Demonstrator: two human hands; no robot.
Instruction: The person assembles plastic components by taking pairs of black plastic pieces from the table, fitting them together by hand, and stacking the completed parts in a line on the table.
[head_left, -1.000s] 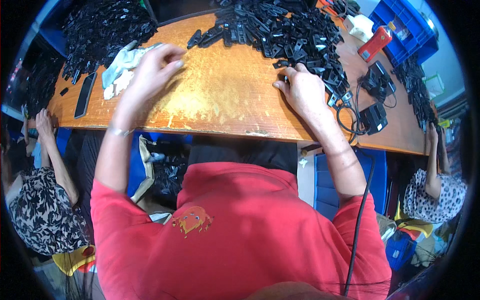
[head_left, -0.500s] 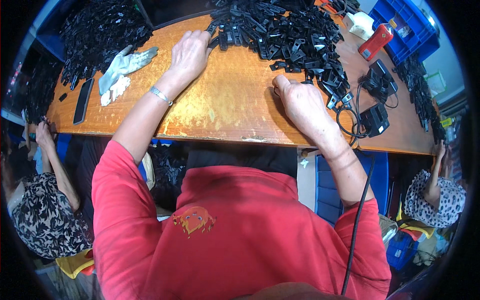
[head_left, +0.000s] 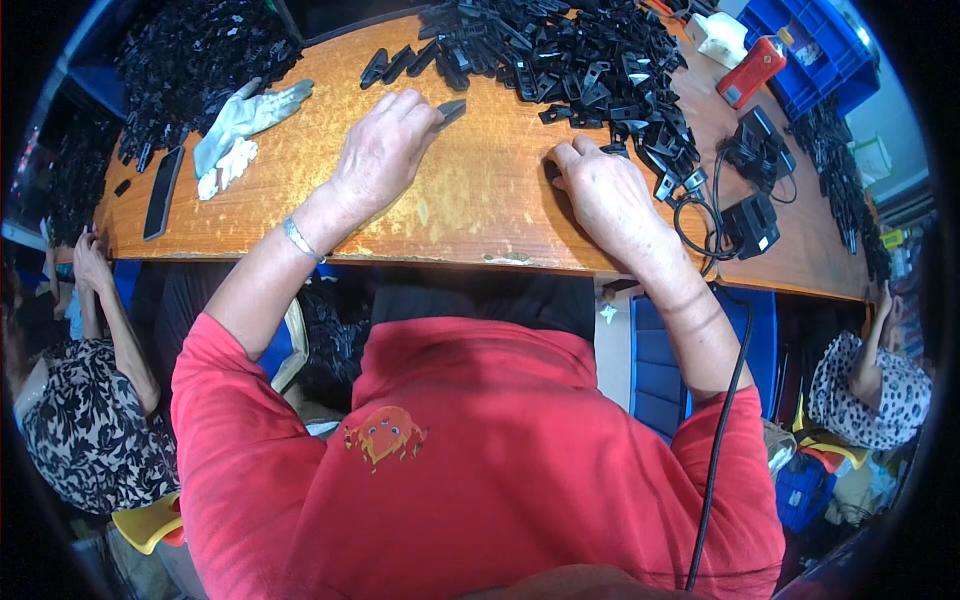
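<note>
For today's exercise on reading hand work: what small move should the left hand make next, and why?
Probably draw the black part back toward the table's near edge. The left hand has its fingertips on that single piece, which lies apart from the big pile, with bare wood in front of it. The right hand rests at the pile's near side.

Bare tabletop (head_left: 470, 190) between hands; black parts heap (head_left: 570, 50) blocks beyond.
</note>
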